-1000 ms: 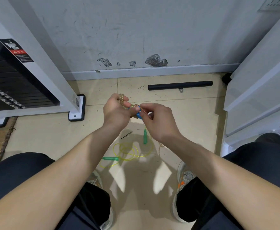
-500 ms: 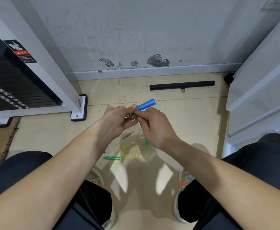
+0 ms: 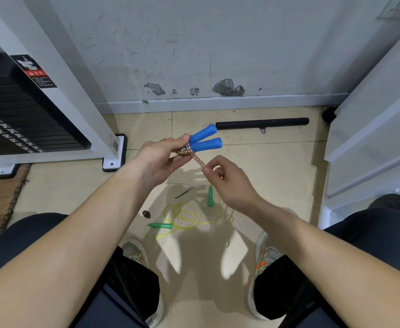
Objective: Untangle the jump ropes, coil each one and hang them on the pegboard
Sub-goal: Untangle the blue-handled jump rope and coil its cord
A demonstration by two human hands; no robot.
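My left hand (image 3: pixel 163 157) grips a jump rope with two blue handles (image 3: pixel 206 140), held side by side and pointing up to the right. Its braided multicoloured cord (image 3: pixel 194 154) is wound around the handle bases. My right hand (image 3: pixel 227 181) pinches the free end of that cord just below the handles. On the floor between my feet lies a second jump rope, a thin yellow cord (image 3: pixel 184 216) in loose loops with two green handles (image 3: pixel 210 196), one upright-looking and one lying flat at the left. No pegboard is in view.
A black bar (image 3: pixel 262 123) lies on the tiles near the wall. A white weight-stack machine (image 3: pixel 52 110) stands at the left, with a brown mat beside it. White shelving or a frame (image 3: pixel 371 138) fills the right. My knees and shoes frame the floor below.
Both blue handles now stick out together from my left hand. My right hand has let go of the handle and moved down right, drawing the cord end out.
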